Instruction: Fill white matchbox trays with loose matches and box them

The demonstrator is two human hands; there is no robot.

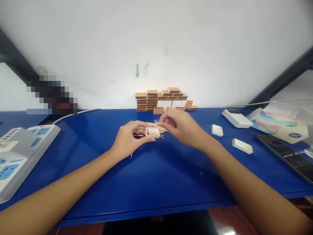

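Note:
My left hand grips a small white matchbox tray between thumb and fingers, with some red-tipped matches lying in it. Just right of the tray, my right hand has its thumb and forefinger pinched together; what they hold, if anything, is too small and blurred to make out. A pile of loose matches lies on the table behind and around the tray, partly covered by both hands. One stray match rests below my left hand.
Stacked brown matchboxes stand against the wall. White trays are lined up among them. To the right are two small white blocks, a white device, a tissue pack and a phone. A power strip lies left on the blue table.

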